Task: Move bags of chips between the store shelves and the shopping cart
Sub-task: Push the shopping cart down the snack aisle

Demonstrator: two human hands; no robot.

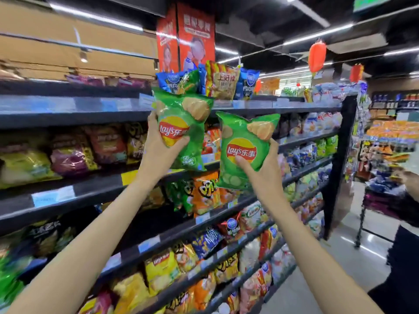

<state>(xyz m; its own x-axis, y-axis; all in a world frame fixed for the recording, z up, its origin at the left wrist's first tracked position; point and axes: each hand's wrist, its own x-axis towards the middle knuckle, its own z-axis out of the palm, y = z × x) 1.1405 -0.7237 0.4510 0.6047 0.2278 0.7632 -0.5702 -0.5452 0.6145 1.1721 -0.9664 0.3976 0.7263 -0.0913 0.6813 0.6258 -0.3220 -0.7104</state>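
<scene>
Supermarket aisle, dark shelves (95, 186) packed with snack bags, and both arms are up. Left hand (159, 150) grips a green Lay's bag (181, 123) by its lower edge, raised in front of the upper shelf. Right hand (260, 171) pinches a second green Lay's bag (242, 150), lower and to the right. Bags apart, neither touching a shelf. Red lanterns (317, 56) hang far right.

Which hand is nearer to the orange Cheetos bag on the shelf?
Right. The right hand is just right of the orange Cheetos bag, gripping a green Lay's bag. The left hand is higher, above-left.
</scene>
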